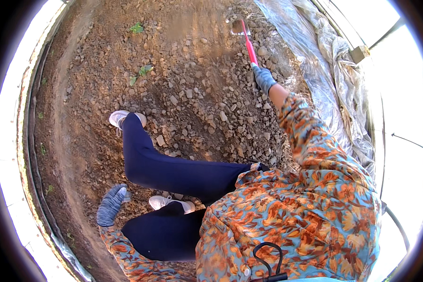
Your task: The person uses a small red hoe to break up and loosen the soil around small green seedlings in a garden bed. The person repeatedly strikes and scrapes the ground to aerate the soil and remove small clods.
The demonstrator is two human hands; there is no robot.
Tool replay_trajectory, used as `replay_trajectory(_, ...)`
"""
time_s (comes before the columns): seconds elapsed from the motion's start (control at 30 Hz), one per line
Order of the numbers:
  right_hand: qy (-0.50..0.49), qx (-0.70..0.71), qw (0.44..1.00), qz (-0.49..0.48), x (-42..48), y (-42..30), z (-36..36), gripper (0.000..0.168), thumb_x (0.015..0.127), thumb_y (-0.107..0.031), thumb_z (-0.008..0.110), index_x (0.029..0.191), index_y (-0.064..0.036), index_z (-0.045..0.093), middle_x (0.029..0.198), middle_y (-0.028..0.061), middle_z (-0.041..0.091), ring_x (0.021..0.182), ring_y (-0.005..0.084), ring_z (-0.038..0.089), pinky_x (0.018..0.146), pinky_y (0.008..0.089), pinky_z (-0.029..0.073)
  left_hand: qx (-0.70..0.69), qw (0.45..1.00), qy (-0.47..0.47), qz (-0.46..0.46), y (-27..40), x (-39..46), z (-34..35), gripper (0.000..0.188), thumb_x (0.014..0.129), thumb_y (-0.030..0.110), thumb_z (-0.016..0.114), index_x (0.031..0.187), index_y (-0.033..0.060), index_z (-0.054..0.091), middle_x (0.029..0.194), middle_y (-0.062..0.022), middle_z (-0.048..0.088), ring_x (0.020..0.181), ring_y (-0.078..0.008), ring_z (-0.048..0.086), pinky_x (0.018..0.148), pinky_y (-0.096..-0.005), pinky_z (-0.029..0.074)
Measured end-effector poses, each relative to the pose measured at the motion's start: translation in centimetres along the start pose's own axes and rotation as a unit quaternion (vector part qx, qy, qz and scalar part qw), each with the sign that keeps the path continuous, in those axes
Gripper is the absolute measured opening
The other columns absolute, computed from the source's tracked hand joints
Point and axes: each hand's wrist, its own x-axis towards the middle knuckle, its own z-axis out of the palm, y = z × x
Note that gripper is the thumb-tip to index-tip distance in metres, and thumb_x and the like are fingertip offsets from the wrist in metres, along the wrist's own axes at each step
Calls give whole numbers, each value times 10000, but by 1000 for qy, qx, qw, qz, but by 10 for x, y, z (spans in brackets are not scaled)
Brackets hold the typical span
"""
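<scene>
In the head view my right hand (264, 78), in a grey knit glove, reaches far out at the upper right. It grips the red handle (250, 49) of a small hand hoe. The hoe's broad metal blade (239, 27) is over the stony soil (204, 95), and whether it touches is hard to tell. My left hand (111, 206), gloved alike, hangs at the lower left beside my knee, fingers curled. Its palm is hidden, so I cannot see whether anything is in it.
Small green seedlings (145, 70) grow in the soil, with another plant (136, 28) farther up. Crumpled clear plastic sheeting (324, 67) runs along the right, near a block (359, 54). My bent legs (176, 172) and pale shoes (121, 118) occupy the lower middle.
</scene>
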Motion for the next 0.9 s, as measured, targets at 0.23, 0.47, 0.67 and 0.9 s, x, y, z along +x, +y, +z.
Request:
replay_trajectory(0.23,79,-419,902,59,96,63,-119,666,944,-658,440,1152,-54,628,755,120,651,689,282,632,642,449,509,-20,996,-22,79,25,39,29,454,962,344,637,1258,2,597,1063,-145,687,949,-231,693,884,-341,540)
replay_trajectory(0.47,29,-273,951,142,-55,149,-54,713,932,-666,465,1042,7,673,755,155,627,661,278,592,633,432,481,26,999,15,43,9,-11,5,375,1010,283,571,1261,4,598,1059,-120,687,955,-184,666,894,-319,521)
replay_trajectory(0.67,69,-278,948,139,-138,185,-80,641,951,-617,483,1025,-10,677,734,150,638,643,296,582,632,423,481,0,999,-11,35,29,-13,13,367,1018,271,557,1257,-5,594,1066,-121,681,971,-192,667,895,-331,535)
replay_trajectory(0.9,49,-240,952,182,-215,228,-76,622,953,-615,484,968,-23,673,678,128,623,602,263,581,600,424,476,-3,997,-13,71,10,-8,7,348,1013,255,566,1240,-7,600,1070,-124,678,989,-194,666,898,-329,544)
